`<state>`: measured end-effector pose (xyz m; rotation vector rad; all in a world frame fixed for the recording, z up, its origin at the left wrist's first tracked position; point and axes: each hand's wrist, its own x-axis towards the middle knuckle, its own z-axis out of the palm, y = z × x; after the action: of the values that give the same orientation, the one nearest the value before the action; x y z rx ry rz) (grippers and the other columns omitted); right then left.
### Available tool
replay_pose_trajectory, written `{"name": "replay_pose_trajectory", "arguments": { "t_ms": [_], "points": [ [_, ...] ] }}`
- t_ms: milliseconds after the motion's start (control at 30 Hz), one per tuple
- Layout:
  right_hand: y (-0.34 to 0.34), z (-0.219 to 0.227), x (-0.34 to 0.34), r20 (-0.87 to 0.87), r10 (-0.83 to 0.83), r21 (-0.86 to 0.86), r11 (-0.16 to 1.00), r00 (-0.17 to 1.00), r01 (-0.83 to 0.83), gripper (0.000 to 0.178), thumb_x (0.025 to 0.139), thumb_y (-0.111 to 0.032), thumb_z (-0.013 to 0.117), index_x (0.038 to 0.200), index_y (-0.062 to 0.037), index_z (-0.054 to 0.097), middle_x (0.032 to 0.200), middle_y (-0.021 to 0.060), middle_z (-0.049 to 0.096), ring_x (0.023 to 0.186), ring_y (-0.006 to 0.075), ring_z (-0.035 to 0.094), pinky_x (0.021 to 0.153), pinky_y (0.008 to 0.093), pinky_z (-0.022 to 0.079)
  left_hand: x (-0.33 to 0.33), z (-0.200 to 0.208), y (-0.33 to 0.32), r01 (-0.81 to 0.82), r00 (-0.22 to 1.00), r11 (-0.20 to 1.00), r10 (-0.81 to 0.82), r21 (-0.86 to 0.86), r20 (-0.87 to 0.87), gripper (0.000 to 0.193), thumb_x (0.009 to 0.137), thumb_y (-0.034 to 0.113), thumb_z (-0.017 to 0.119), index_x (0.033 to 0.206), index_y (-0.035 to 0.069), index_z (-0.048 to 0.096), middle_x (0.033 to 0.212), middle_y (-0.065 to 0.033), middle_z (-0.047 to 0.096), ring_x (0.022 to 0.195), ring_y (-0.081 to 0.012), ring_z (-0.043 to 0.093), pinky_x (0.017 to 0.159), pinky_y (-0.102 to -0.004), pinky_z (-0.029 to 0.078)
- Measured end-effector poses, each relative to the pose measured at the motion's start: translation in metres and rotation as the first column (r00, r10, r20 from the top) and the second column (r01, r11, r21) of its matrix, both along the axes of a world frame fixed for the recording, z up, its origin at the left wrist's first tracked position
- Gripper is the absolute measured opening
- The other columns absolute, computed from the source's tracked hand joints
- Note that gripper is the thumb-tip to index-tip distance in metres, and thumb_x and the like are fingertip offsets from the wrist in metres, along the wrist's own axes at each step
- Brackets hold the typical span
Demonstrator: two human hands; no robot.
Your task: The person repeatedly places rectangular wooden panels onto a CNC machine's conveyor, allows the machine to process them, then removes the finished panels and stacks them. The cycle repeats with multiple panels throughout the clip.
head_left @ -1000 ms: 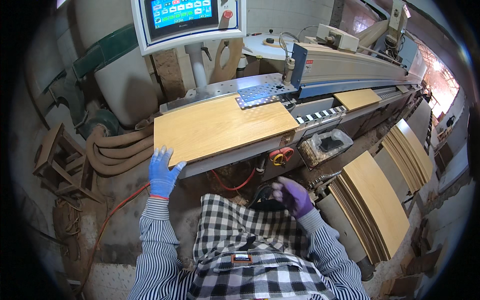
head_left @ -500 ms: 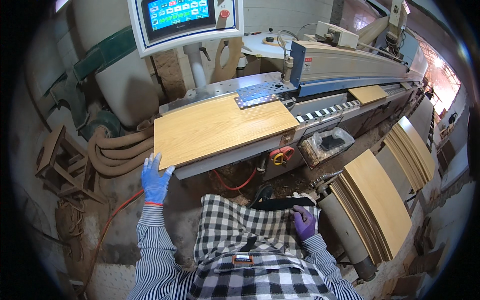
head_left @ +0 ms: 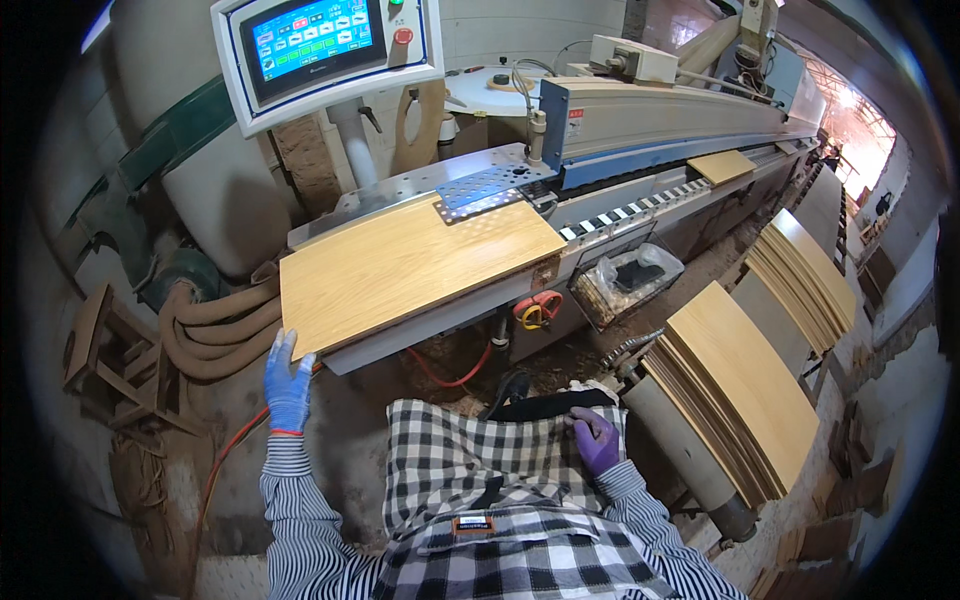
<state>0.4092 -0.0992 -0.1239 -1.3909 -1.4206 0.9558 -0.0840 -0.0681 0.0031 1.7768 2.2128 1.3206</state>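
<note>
My left hand (head_left: 288, 388), in a blue glove, reaches to the near left corner of a flat wood-grain board (head_left: 420, 260). Its fingers are stretched and spread, with the tips against the board's left end. The board lies on the bed of a long machine (head_left: 650, 122), its far right part beneath a perforated metal plate (head_left: 485, 195). In a purple glove, my right hand (head_left: 597, 442) rests on the checked apron (head_left: 455, 440) over my lap. Its fingers are curled in, and nothing shows in them.
A control panel (head_left: 315, 45) with a lit screen stands beyond the board. On a roller stand at right lies a stack of boards (head_left: 745, 385), with another stack (head_left: 800, 280) behind. Orange-handled scissors (head_left: 537, 310) hang on the machine. Hoses (head_left: 215, 335) and a wooden stool (head_left: 105, 345) are at left.
The whole view has turned slightly right, so the scene sits farther left. My left hand stays at the board's corner and my right hand stays on the apron.
</note>
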Motion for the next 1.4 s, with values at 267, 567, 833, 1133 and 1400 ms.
{"name": "replay_pose_trajectory", "arguments": {
  "t_ms": [267,567,833,1133,1400],
  "points": [
    [0.001,-0.007,0.003,-0.006,0.026,-0.047,0.999,1.0,-0.026,0.029,0.092,-0.01,0.05,0.117,0.0051,0.057,0.101,0.0129,0.068,0.088,0.0159,0.064,0.08,0.0277,0.052,-0.011,-0.002,-0.003,0.069,0.998,0.998,-0.068,0.013,-0.012,0.047,0.086,0.01,0.063,0.13,0.003,0.052,0.14,-0.02,0.045,0.128,-0.03,0.044,0.107,-0.0368,0.034],
    [0.0,-0.006,0.004,0.007,0.033,-0.001,0.999,0.999,-0.033,0.028,0.093,-0.009,0.05,0.116,0.0048,0.057,0.101,0.0129,0.067,0.091,0.0167,0.064,0.082,0.0288,0.052,-0.007,0.011,-0.006,0.07,0.997,0.997,-0.071,-0.039,-0.026,0.047,0.085,0.01,0.063,0.13,0.002,0.051,0.139,-0.0203,0.045,0.128,-0.0303,0.045,0.107,-0.0365,0.034],
    [-0.002,0.01,-0.005,-0.078,-0.01,-0.022,1.0,0.997,0.009,0.029,0.09,-0.013,0.053,0.111,0.0041,0.062,0.096,0.0146,0.069,0.086,0.0183,0.066,0.078,0.0289,0.052,-0.018,0.004,-0.002,0.093,0.995,0.995,-0.093,-0.022,0.03,0.048,0.084,0.01,0.065,0.13,0.003,0.052,0.136,-0.0184,0.049,0.129,-0.0297,0.043,0.107,-0.0363,0.034],
    [0.005,0.029,0.006,-0.372,-0.069,-0.157,0.988,0.926,0.011,0.03,0.093,-0.012,0.047,0.114,0.0068,0.058,0.094,0.0105,0.067,0.079,0.0131,0.063,0.073,0.0262,0.051,0.005,0.013,0.011,0.042,0.999,0.997,-0.042,-0.062,0.002,0.052,0.08,0.017,0.07,0.128,0.004,0.055,0.136,-0.0193,0.048,0.132,-0.0299,0.04,0.108,-0.0379,0.032],
    [0.066,0.088,0.088,0.573,-0.504,0.615,0.786,0.646,0.068,0.033,0.08,-0.011,0.06,0.112,-0.0045,0.061,0.098,0.0164,0.065,0.09,0.0324,0.062,0.083,0.0411,0.048,0.057,0.018,0.043,-0.027,0.962,0.997,0.006,-0.072,-0.271,0.058,0.075,0.031,0.074,0.126,0.008,0.057,0.136,-0.0204,0.048,0.127,-0.0347,0.041,0.109,-0.0444,0.026]
  ]
}}
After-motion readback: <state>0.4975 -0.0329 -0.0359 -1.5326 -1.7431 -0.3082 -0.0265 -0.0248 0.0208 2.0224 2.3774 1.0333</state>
